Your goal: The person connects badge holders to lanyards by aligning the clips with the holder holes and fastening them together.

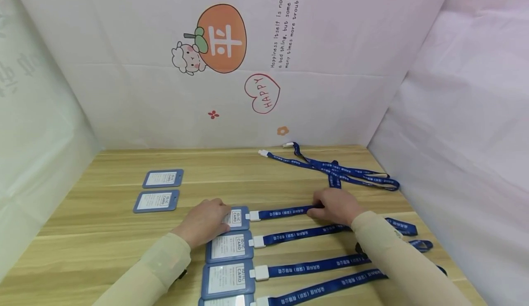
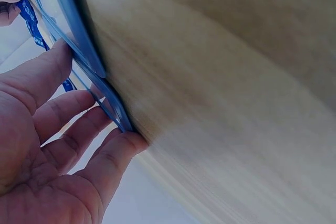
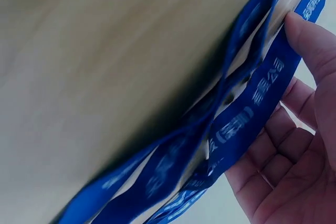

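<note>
My left hand (image 1: 204, 221) grips the left part of the farthest blue-framed ID card holder (image 1: 239, 219) in a column. Thumb and fingers sit at its edges in the left wrist view, where the holder (image 2: 119, 111) is partly hidden. A white clip joins this holder to a dark blue printed lanyard (image 1: 283, 213). Farther along that strap, my right hand (image 1: 339, 205) pinches it between thumb and fingers; the right wrist view shows the strap (image 3: 231, 124) running by the fingers. The lanyard's far end is partly hidden by the hand.
Several holders with lanyards, such as a card holder (image 1: 227, 278), lie in rows nearer me. Two loose card holders, one farther (image 1: 163, 178) and one nearer (image 1: 154, 201), lie at the left. A loose lanyard (image 1: 347, 170) lies at the back right. Cloth walls (image 1: 165, 108) border the table.
</note>
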